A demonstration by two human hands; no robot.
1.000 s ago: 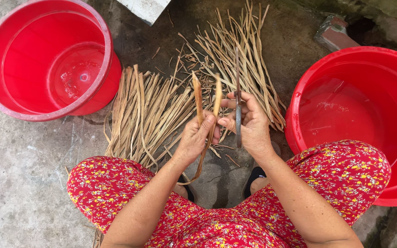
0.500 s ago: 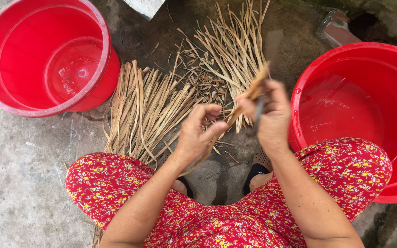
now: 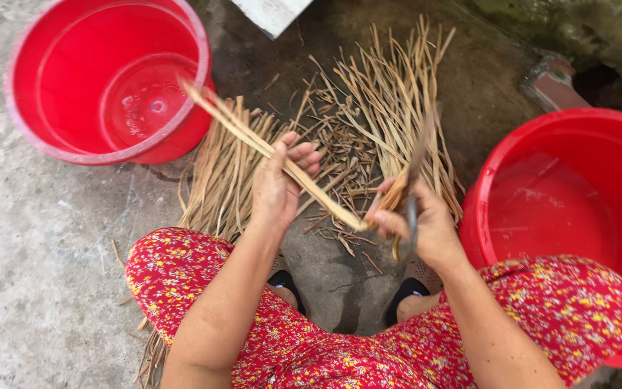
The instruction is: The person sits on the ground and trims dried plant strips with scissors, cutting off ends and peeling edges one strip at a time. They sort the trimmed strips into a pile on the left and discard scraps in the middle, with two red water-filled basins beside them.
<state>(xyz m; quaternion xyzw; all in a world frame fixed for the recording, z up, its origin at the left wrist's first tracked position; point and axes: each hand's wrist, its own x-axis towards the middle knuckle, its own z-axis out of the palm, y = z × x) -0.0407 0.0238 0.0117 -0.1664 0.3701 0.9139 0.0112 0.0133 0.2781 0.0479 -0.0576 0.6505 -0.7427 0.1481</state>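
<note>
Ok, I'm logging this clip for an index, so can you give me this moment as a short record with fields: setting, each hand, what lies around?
setting: person squatting on a concrete floor, red flowered clothing
left hand: holds a long pale stem, tilted up to the left
right hand: grips a thin dark blade at the stem's lower end
ground: two piles of dry stems
containers: red tub upper left, red basin right

one tub [image 3: 44,137] on the left, another tub [image 3: 491,238] on the right; pile of stalks [image 3: 368,115] on the ground [image 3: 37,274] between them, hands in front
</note>
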